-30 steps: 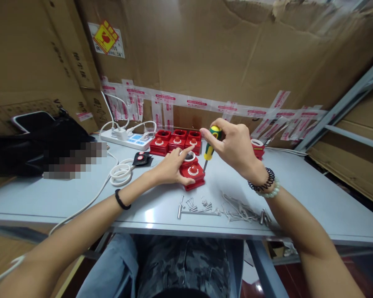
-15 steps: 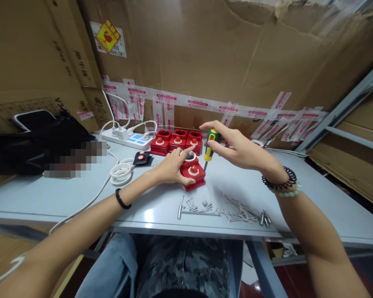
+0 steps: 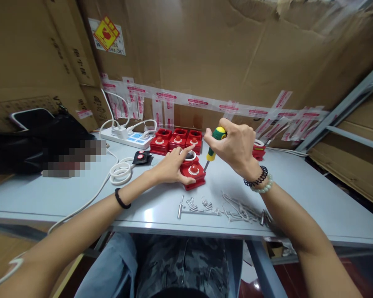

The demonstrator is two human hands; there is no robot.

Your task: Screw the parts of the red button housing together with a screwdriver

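My left hand grips a red device with a domed red button and a white-ringed opening, its thumb at the near side and its fingers over the far part. Wrapped in my right hand is a screwdriver with a green and yellow handle. It leans to the right, and its tip meets the device's right corner. Whether a screw sits under the tip is too small to tell. Loose screws and a T-shaped metal rod lie on the table in front of the device.
Several similar red devices stand in a row behind, and another is beyond my right hand. A white power strip, coiled white cable, black pad and black bag lie left. Cardboard walls the back.
My right hand has turned over and tightened round the handle, tilting the screwdriver further right. The tip remains at the same corner. My left hand and the device have stayed put.
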